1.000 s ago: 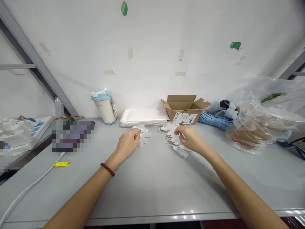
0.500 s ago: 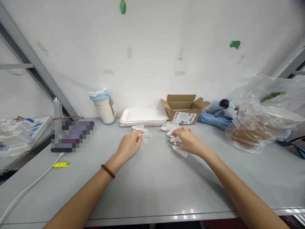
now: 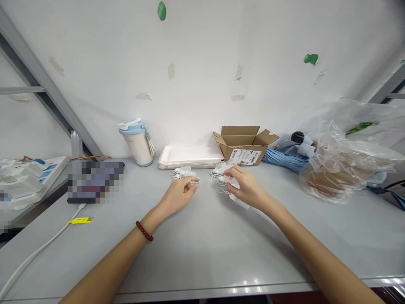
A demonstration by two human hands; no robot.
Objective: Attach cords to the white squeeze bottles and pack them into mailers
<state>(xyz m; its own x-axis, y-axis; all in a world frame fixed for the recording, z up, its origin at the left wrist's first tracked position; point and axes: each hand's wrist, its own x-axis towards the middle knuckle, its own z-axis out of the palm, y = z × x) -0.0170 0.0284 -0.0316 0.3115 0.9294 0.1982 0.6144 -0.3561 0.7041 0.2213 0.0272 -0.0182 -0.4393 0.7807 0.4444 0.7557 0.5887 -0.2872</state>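
Observation:
Small translucent white pieces with thin white strings, like stringed tags, lie in two groups on the grey table. At the left group, my left hand [image 3: 179, 195] has thumb and forefinger closed around the end of one stringed tag, mostly covered by the fingers. Just behind it lies another stringed tag [image 3: 186, 172]. My right hand [image 3: 248, 185] is over the right group, its thumb and forefinger apart around a stringed tag [image 3: 233, 182]. In front of its thumb, a separate stringed tag [image 3: 239, 201] rests on the table.
Behind the hands are a stack of flat white packets [image 3: 190, 157] and an open cardboard box [image 3: 242, 150]. A cup [image 3: 137, 143] and a blurred-out device [image 3: 95, 183] stand left. Blue cords [image 3: 284, 159] and a clear plastic bag [image 3: 335, 177] lie right.
My left hand has shifted slightly right and its fingertips now cover the tag they were beside. The right fingers have spread a little, and the tags under them show more separately.

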